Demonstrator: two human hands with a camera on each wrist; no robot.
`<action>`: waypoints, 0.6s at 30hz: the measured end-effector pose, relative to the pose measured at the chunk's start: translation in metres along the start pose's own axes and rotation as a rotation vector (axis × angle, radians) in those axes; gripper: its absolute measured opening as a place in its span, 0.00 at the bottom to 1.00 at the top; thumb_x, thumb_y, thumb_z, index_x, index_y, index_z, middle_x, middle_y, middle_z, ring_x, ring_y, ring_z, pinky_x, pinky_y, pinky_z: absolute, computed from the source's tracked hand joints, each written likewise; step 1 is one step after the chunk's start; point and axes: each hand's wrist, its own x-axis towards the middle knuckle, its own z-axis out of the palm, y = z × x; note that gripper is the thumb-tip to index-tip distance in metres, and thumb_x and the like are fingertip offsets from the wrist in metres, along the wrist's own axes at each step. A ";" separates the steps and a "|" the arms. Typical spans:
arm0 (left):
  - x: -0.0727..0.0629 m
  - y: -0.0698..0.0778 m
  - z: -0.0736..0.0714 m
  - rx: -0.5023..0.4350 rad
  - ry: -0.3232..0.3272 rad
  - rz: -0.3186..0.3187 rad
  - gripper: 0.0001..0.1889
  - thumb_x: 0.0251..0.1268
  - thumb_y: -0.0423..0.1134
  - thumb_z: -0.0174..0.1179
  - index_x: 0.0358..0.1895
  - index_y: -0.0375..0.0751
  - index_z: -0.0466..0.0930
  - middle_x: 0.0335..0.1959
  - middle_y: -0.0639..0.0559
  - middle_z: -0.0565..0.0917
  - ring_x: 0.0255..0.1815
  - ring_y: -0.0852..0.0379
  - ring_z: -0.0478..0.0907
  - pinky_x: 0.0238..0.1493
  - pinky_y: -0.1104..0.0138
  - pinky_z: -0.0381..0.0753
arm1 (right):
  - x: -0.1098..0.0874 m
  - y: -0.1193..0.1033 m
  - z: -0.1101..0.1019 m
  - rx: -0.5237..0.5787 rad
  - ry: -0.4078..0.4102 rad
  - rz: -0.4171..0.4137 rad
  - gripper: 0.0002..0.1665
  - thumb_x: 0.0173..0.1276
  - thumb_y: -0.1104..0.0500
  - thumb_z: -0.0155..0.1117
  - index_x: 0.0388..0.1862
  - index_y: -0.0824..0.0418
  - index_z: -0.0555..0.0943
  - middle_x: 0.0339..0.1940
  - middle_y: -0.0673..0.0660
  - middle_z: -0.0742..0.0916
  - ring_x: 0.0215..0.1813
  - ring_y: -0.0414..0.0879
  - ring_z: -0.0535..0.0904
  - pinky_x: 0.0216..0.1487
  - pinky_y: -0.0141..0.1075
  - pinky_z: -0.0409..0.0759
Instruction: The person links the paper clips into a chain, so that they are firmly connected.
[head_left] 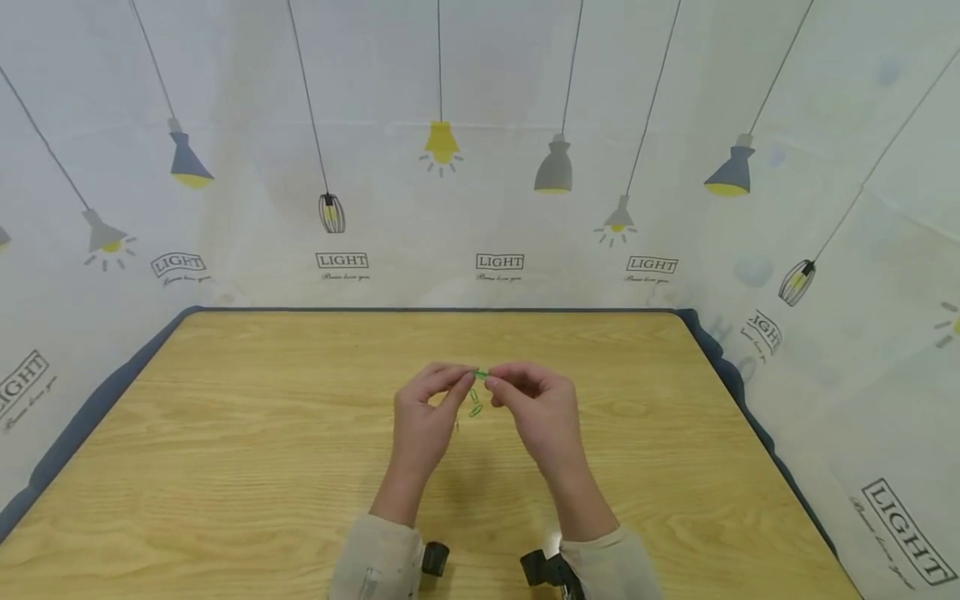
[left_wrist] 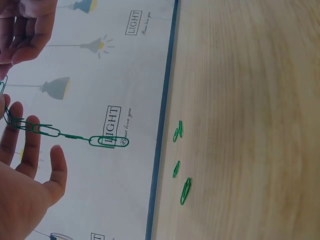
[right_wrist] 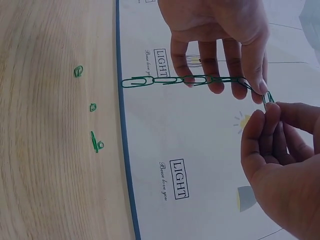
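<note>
A chain of linked green paper clips hangs from the thumb and fingertips of my left hand. In the left wrist view the chain runs past the spread lower fingers of that hand. My right hand pinches a green paper clip between thumb and forefinger, right at the upper end of the chain. Both hands' fingertips nearly meet above the table, and they partly hide where the clips come together. The other fingers of the right hand are curled in.
Several loose green paper clips lie on the wooden table below the hands. Behind the table's dark blue edge hangs a white backdrop printed with lamps. Dark wrist-camera parts sit by the sleeves.
</note>
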 end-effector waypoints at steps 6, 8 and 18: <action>-0.001 -0.001 -0.001 0.004 0.001 -0.008 0.07 0.74 0.39 0.68 0.46 0.43 0.94 0.45 0.51 0.91 0.48 0.59 0.86 0.51 0.70 0.85 | -0.001 -0.001 0.001 -0.020 0.023 -0.003 0.04 0.71 0.61 0.74 0.42 0.60 0.92 0.32 0.56 0.89 0.35 0.48 0.85 0.29 0.31 0.74; -0.001 -0.001 -0.001 0.004 0.000 -0.012 0.07 0.74 0.39 0.69 0.46 0.43 0.94 0.46 0.51 0.91 0.48 0.59 0.86 0.50 0.71 0.85 | -0.001 -0.001 0.001 -0.026 0.025 -0.001 0.04 0.71 0.61 0.74 0.42 0.60 0.92 0.31 0.55 0.89 0.35 0.48 0.85 0.29 0.31 0.73; -0.002 -0.002 -0.001 0.033 -0.020 0.008 0.07 0.74 0.37 0.68 0.46 0.39 0.93 0.46 0.50 0.90 0.52 0.55 0.85 0.52 0.70 0.85 | -0.001 0.001 0.000 -0.060 0.043 0.004 0.04 0.71 0.61 0.74 0.41 0.60 0.91 0.33 0.57 0.89 0.35 0.47 0.84 0.29 0.30 0.75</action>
